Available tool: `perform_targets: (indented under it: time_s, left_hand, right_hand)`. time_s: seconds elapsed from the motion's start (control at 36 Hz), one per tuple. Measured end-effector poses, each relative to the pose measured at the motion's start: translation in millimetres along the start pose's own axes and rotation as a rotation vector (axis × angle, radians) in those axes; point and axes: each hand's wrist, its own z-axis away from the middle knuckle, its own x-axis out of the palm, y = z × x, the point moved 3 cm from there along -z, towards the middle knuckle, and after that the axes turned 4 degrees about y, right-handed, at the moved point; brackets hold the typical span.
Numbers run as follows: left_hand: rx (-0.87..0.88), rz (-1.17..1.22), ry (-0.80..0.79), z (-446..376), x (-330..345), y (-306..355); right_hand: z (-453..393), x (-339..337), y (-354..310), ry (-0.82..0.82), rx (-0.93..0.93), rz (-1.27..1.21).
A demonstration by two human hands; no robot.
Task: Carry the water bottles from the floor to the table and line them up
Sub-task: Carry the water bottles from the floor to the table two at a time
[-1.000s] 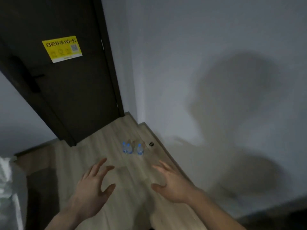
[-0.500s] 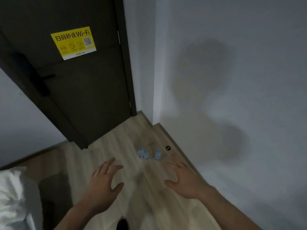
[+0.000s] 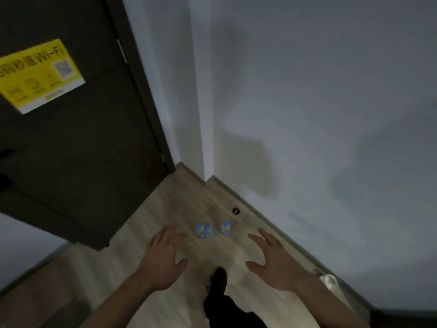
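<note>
Head view: three bottles stand upright on the floor near the wall corner, two touching, the third just beside them. My left hand and right hand hover above, fingers spread, holding nothing. No table in sight.

Small, clear, blue-capped; I judge them light but slick and slightly squashy. Best gripped round the mid-body, not the cap.

Room: door to the left, skirting close on the right, doorstop behind. My shoe is planted short of them. Open floor on the near side.
</note>
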Motion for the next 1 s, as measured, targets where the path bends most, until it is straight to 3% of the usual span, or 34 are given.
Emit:
perform_targets:
  time_s: [0.44,0.64,0.83,1.0]
  left_hand:
    - [-0.016,-0.09,-0.22,-174.7,-12.3,-81.2]
    - [0.093,-0.144,-0.341,-251.1,3.8,-122.0]
    - [0.198,-0.182,-0.535,-342.0,57.2,-159.9]
    - [0.247,-0.236,-0.622,-415.2,154.0,-192.9]
  right_hand:
    - [-186.7,-1.2,-34.4,-0.106,0.13,0.004]
    - [-247.1,10.4,-47.4,-0.153,0.255,-0.003]
    - [-311.5,58.4,-43.4,-0.166,0.414,-0.1]
    - [-385.6,136.7,-7.5,-0.206,0.514,-0.15]
